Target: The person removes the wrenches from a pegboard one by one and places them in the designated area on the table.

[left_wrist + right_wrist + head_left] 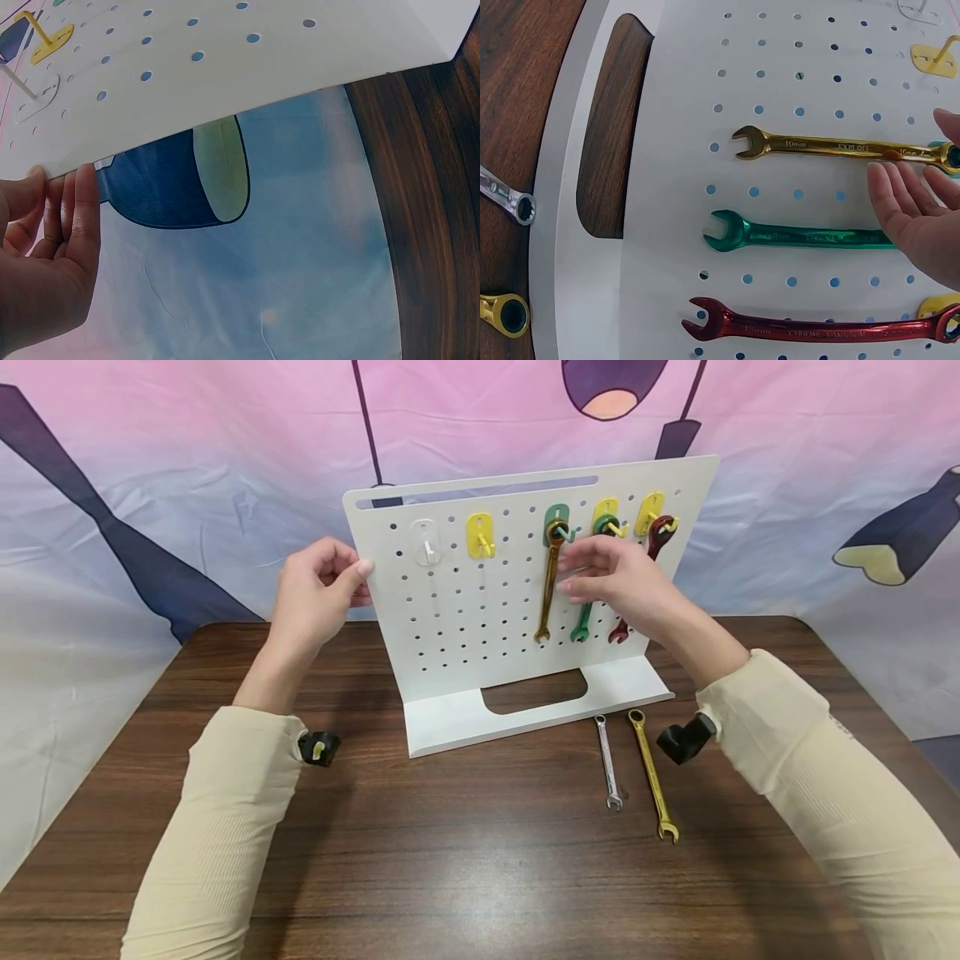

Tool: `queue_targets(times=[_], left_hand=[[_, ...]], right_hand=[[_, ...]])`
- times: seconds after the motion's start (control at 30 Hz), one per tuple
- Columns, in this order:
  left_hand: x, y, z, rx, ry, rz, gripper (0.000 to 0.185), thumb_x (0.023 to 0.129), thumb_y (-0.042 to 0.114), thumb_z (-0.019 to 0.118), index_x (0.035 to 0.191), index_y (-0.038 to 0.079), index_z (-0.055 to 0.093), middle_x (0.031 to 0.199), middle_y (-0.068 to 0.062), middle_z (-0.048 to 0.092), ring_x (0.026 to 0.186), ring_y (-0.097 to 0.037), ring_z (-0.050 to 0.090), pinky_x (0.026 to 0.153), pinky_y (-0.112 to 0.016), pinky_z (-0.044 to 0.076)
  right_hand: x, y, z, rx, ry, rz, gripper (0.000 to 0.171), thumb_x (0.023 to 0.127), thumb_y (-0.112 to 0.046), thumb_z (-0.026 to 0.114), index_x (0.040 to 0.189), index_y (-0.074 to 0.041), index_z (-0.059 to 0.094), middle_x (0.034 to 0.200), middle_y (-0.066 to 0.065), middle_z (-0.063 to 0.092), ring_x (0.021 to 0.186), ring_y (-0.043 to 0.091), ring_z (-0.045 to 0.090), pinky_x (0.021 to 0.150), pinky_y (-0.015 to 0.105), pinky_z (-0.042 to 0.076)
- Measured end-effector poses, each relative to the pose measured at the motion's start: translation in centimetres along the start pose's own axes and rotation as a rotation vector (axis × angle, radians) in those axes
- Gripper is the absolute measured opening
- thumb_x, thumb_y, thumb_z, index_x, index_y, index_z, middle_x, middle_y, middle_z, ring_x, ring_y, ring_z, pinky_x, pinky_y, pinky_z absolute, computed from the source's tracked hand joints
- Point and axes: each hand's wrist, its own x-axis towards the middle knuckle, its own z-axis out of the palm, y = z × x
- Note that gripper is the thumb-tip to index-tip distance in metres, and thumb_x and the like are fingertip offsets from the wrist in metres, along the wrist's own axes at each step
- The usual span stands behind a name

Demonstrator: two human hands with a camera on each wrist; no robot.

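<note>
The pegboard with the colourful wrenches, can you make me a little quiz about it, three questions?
1. True or false: three wrenches hang on the white pegboard.
2. Which colour is the middle hanging wrench: A gold, B green, C red?
3. How many wrenches lie on the wooden table?

Key
1. True: the gold wrench, green wrench and red wrench hang from hooks.
2. B. The right hand is in front of it, fingers near the gold one, while the left hand holds the pegboard's edge.
3. Two: the silver wrench and a second gold wrench.
</note>
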Motion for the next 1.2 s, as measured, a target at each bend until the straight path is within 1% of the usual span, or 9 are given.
queue_targets(times=[0.27, 0.43, 0.67, 0.8, 0.9, 1.03, 1.2], left_hand=[[0.02, 0.01, 0.00, 0.001, 0.000, 0.002, 0.017, 0.089, 0.015, 0.060, 0.084, 0.000, 0.055, 0.069, -0.004, 0.054, 0.063, -0.011, 0.059, 0.063, -0.018, 0.056], [0.03, 0.01, -0.01, 0.002, -0.001, 0.003, 0.017, 0.089, 0.015, 0.060, 0.084, 0.000, 0.055, 0.069, -0.004, 0.054, 0.063, -0.011, 0.059, 0.063, -0.019, 0.056], [-0.03, -0.01, -0.06, 0.022, -0.007, -0.002, 0.019, 0.090, 0.017, 0.059, 0.086, -0.001, 0.055, 0.071, -0.005, 0.054, 0.066, -0.012, 0.059, 0.065, -0.020, 0.057], [-0.04, 0.00, -0.05, 0.024, -0.006, -0.003, 0.019, 0.090, 0.017, 0.059, 0.087, -0.001, 0.055, 0.071, -0.004, 0.054, 0.066, -0.012, 0.059, 0.065, -0.020, 0.057], [-0.01, -0.01, -0.02, 0.024, -0.005, -0.002, 0.019, 0.090, 0.017, 0.059, 0.086, -0.001, 0.055, 0.071, -0.004, 0.054, 0.066, -0.011, 0.059, 0.064, -0.020, 0.057], [0.07, -0.09, 0.03, 0.010, 0.002, 0.004, 0.017, 0.089, 0.015, 0.060, 0.085, -0.001, 0.055, 0.069, -0.003, 0.054, 0.064, -0.010, 0.059, 0.063, -0.019, 0.056], [0.16, -0.25, 0.08, 0.004, 0.011, 0.012, 0.015, 0.089, 0.013, 0.060, 0.084, 0.000, 0.056, 0.068, -0.002, 0.054, 0.062, -0.009, 0.059, 0.062, -0.019, 0.056]], right_hand=[[0.12, -0.15, 0.06, 0.044, -0.015, 0.008, 0.044, 0.088, -0.001, 0.059, 0.128, 0.005, 0.041, 0.120, 0.016, 0.049, 0.103, 0.021, 0.054, 0.087, 0.029, 0.051], [0.19, -0.14, 0.03, 0.073, -0.015, 0.010, 0.041, 0.088, 0.001, 0.058, 0.126, 0.006, 0.042, 0.118, 0.016, 0.050, 0.100, 0.020, 0.055, 0.085, 0.029, 0.052], [0.23, 0.03, 0.14, 0.097, -0.025, 0.007, 0.041, 0.088, 0.002, 0.057, 0.126, 0.007, 0.042, 0.117, 0.016, 0.050, 0.100, 0.022, 0.054, 0.085, 0.027, 0.052], [0.24, 0.15, 0.26, 0.135, -0.017, 0.002, 0.040, 0.088, 0.004, 0.056, 0.125, 0.007, 0.042, 0.116, 0.015, 0.050, 0.097, 0.020, 0.056, 0.082, 0.027, 0.053], [0.26, 0.20, 0.35, 0.157, -0.015, 0.003, 0.040, 0.087, 0.005, 0.056, 0.125, 0.006, 0.042, 0.115, 0.015, 0.050, 0.097, 0.022, 0.055, 0.079, 0.026, 0.054], [0.32, 0.12, 0.54, 0.190, -0.026, 0.014, 0.038, 0.087, 0.006, 0.056, 0.123, 0.006, 0.043, 0.115, 0.015, 0.050, 0.100, 0.025, 0.053, 0.078, 0.027, 0.054], [0.44, 0.02, 0.74, 0.212, -0.027, 0.034, 0.037, 0.087, 0.006, 0.056, 0.122, 0.007, 0.044, 0.112, 0.014, 0.050, 0.097, 0.022, 0.053, 0.078, 0.026, 0.054]])
